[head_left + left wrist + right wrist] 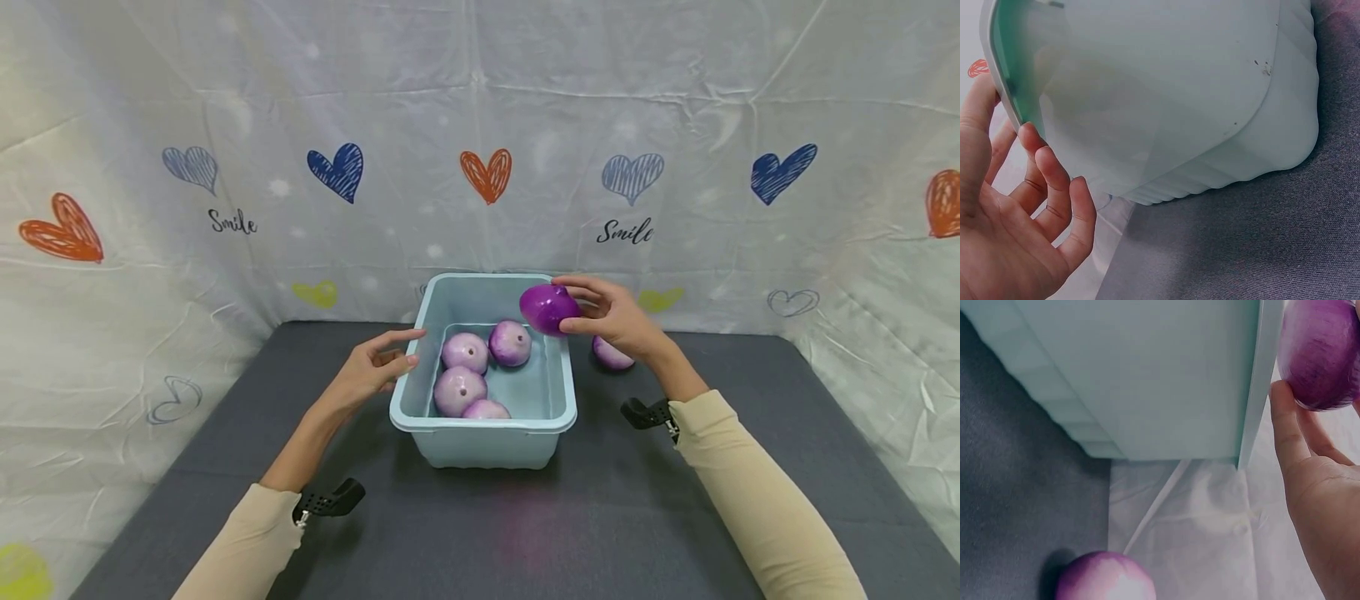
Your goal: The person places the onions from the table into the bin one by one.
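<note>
A pale blue plastic bin (pixel 480 446) stands on the dark table with several red onions (pixel 460 392) inside, mostly toward its left and near side. My right hand (pixel 611 317) holds another red onion (pixel 550 309) between thumb and fingers, above the bin's right rim; the right wrist view shows this onion (pixel 1321 356) only in part. Beside the bin's left rim is my left hand (pixel 369 367), palm facing the bin, fingers loosely bent and nothing in them. In the left wrist view its fingertips (pixel 1050 165) lie close to the rim; contact is unclear.
One more red onion (pixel 612 353) lies on the table right of the bin, partly behind my right hand. A dark grey cloth (pixel 480 533) covers the table. Behind it hangs a white curtain (pixel 420 242) printed with hearts.
</note>
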A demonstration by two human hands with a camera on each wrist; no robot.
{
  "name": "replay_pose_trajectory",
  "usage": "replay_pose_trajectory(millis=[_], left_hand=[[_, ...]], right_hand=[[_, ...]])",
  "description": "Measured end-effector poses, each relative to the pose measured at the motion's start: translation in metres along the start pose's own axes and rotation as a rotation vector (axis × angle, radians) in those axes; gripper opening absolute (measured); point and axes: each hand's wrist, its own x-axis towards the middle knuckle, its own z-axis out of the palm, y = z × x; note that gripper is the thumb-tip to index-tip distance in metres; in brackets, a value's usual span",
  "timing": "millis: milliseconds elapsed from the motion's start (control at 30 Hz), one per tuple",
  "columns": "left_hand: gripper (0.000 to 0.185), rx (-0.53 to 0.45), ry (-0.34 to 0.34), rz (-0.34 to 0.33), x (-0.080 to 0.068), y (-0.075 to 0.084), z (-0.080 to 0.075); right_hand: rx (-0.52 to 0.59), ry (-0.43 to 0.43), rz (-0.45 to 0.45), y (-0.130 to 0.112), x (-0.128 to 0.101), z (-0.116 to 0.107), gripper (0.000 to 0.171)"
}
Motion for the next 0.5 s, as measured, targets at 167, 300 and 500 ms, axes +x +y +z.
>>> replay_pose_trajectory(millis=[167,300,500], left_hand=[[0.049,0.003,0.002,-0.004,-0.0004,0.0007,-0.0002],[0.048,-0.003,0.001,-0.003,-0.0005,0.0002,-0.0001],[0.049,-0.001,0.003,-0.008,-0.0001,0.0002,-0.0001]], right_hand=[[-0.004,-0.026,-0.013,-0.0006,0.0047,0.0050,0.061],[0.011,-0.038,-0.010,-0.0015,0.0060,0.0069,0.065],[0.082,-0.049,-0.005,-0.0021,0.0019,0.0044,0.065]])
